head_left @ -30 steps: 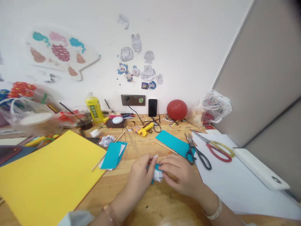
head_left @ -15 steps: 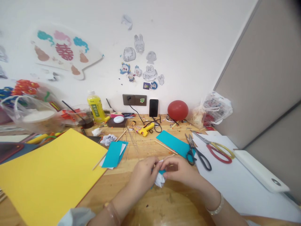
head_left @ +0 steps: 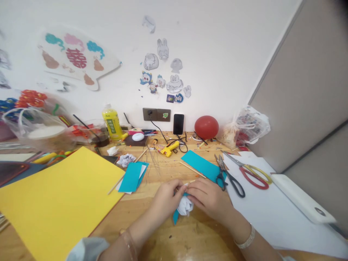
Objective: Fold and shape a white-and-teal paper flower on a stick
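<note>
My left hand [head_left: 166, 198] and my right hand [head_left: 209, 197] meet over the wooden table [head_left: 163, 239], both pinched on a small crumpled piece of teal and white paper [head_left: 183, 208]. A thin wooden stick pokes out between the fingertips. A teal tail of the paper hangs down toward me. Black-handled scissors [head_left: 228, 176] lie just right of my right hand. Folded teal paper pieces [head_left: 132, 176] lie to the left of my left hand.
A big yellow sheet [head_left: 57, 199] covers the left. White paper [head_left: 272, 214] with red-and-yellow scissors [head_left: 252, 172] lies right. A teal strip [head_left: 199, 165], yellow glue gun [head_left: 170, 148], red balloon [head_left: 206, 127], phone [head_left: 178, 124], bottle [head_left: 111, 123] and plastic bags stand at the back.
Both hands have shifted slightly while working the paper piece; the white crumpled part now hangs lower with a teal tail showing. The camera drifted a little.
</note>
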`<state>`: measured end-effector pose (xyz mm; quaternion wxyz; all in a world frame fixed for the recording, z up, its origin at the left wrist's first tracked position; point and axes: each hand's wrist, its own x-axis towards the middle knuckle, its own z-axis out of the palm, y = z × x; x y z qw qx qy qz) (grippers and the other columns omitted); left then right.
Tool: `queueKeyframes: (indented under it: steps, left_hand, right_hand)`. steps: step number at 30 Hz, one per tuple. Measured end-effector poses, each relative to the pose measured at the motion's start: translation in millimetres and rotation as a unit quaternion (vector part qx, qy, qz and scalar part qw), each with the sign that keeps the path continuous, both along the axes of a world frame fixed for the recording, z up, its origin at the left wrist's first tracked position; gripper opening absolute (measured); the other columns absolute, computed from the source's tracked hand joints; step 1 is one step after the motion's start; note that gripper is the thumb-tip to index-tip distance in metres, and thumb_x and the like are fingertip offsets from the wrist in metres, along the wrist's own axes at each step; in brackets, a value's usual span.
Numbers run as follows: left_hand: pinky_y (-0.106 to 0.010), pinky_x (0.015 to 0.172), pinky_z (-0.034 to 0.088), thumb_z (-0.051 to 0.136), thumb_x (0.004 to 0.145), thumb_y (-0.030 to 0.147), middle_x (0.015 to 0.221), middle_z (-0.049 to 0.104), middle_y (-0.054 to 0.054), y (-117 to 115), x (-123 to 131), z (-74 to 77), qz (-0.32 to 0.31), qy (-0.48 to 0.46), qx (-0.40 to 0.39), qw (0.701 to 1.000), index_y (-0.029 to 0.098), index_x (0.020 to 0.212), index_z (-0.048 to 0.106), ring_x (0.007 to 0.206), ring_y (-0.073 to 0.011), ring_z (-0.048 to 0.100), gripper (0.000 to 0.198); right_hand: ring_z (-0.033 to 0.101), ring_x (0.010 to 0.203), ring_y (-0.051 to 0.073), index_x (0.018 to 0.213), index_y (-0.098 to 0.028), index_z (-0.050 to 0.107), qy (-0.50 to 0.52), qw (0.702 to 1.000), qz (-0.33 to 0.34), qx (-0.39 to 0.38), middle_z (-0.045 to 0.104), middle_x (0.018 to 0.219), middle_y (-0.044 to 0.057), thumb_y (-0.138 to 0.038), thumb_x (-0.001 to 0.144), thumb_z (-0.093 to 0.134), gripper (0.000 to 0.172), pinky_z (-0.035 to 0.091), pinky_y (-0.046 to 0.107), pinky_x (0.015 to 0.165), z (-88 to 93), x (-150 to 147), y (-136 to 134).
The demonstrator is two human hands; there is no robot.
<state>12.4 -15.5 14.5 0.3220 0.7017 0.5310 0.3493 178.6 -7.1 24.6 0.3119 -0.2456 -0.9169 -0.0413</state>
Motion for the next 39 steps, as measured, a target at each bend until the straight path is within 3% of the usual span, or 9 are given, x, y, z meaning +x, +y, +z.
queueKeyframes:
  steps: [4, 14, 22, 32, 39]
  left_hand:
    - [-0.024, 0.055, 0.039, 0.044, 0.079, 0.033, 0.061, 0.063, -0.001, 1.1, 0.3, -1.9, 0.015, -0.006, -0.006, 1.000, 0.018, 0.063, 0.059, 0.059, -0.0160, 0.055, 0.027]
    - [-0.024, 0.055, 0.040, 0.045, 0.076, 0.033, 0.060, 0.062, -0.001, 0.4, 1.8, 3.6, 0.027, -0.034, -0.031, 0.999, 0.018, 0.060, 0.057, 0.059, -0.0162, 0.056, 0.025]
    - [-0.023, 0.051, 0.034, 0.044, 0.078, 0.033, 0.057, 0.056, 0.001, 4.6, 0.3, -7.9, 0.036, -0.026, -0.021, 0.999, 0.019, 0.058, 0.051, 0.055, -0.0149, 0.051, 0.026]
    - [-0.023, 0.051, 0.034, 0.043, 0.079, 0.038, 0.053, 0.050, 0.003, 8.7, 0.4, -15.1, 0.058, -0.060, -0.031, 0.996, 0.019, 0.057, 0.047, 0.054, -0.0141, 0.048, 0.030]
    - [-0.022, 0.049, 0.035, 0.044, 0.076, 0.040, 0.052, 0.046, 0.005, 9.3, -0.5, -9.2, 0.055, -0.100, -0.055, 0.992, 0.019, 0.056, 0.045, 0.051, -0.0125, 0.046, 0.029]
  right_hand:
    - [0.060, 0.074, 0.018, 0.084, -0.015, 0.062, -0.035, 0.999, -0.008, 0.015, 0.068, 0.078, 0.008, -0.017, 0.090, 0.041, 0.022, 0.049, 0.031, 0.065, -2.8, -1.4, 0.4]
    - [0.060, 0.070, 0.018, 0.082, -0.017, 0.062, 0.009, 0.999, -0.031, -0.002, 0.066, 0.075, 0.007, -0.020, 0.091, 0.039, 0.025, 0.048, 0.031, 0.065, 0.5, -4.7, -3.0]
    - [0.057, 0.062, 0.018, 0.078, -0.015, 0.061, -0.004, 0.999, -0.034, 0.000, 0.064, 0.068, 0.006, -0.019, 0.092, 0.036, 0.029, 0.044, 0.030, 0.058, -2.3, -7.6, -5.3]
    - [0.055, 0.067, 0.018, 0.079, -0.013, 0.060, -0.056, 0.998, -0.013, 0.034, 0.063, 0.073, 0.008, -0.012, 0.090, 0.039, 0.023, 0.045, 0.030, 0.061, -18.1, -4.6, -7.6]
    - [0.058, 0.077, 0.019, 0.092, -0.015, 0.060, -0.020, 1.000, 0.003, -0.018, 0.067, 0.083, 0.007, -0.016, 0.085, 0.046, 0.016, 0.046, 0.033, 0.069, 0.5, -3.6, -11.1]
